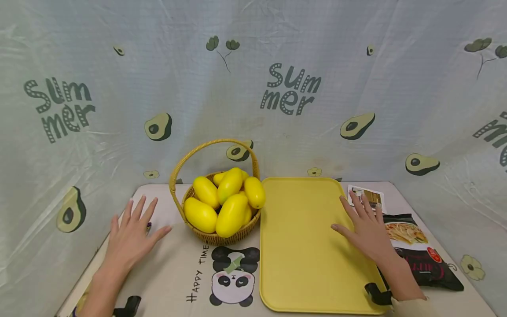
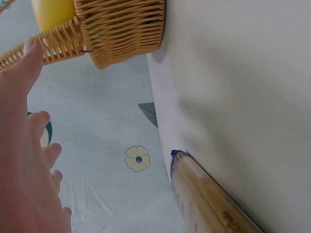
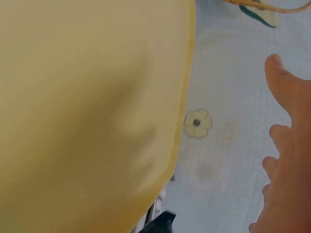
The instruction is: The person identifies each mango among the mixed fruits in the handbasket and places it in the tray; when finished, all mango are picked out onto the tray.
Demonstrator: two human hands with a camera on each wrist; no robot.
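Fingers of both hands lie spread, grasping nothing: left hand (image 1: 132, 235) flat on the counter (image 1: 174, 273), basket (image 1: 222, 237) just right of its thumb; right hand (image 1: 366, 231) on the tray (image 1: 301, 246).

Colour rundown: the tray (image 1: 305, 246) is plain pale yellow all over, no print. The fruits (image 1: 229, 193) are a brighter glossy lemon yellow, piled in a golden-tan woven wicker basket (image 1: 215, 237). The tablecloth (image 1: 186, 264) is beige, with a black-and-white panda (image 1: 233, 275) with pink cheeks and black "HAPPY TIME" lettering near the front edge. The backdrop (image 1: 253, 66) is pale bluish-white with a fine grid, dotted grey-green "Summer" words, green avocado halves and small cream flowers. At the right edge, the snack packet (image 1: 420, 251) is black with red and a noodle photo.
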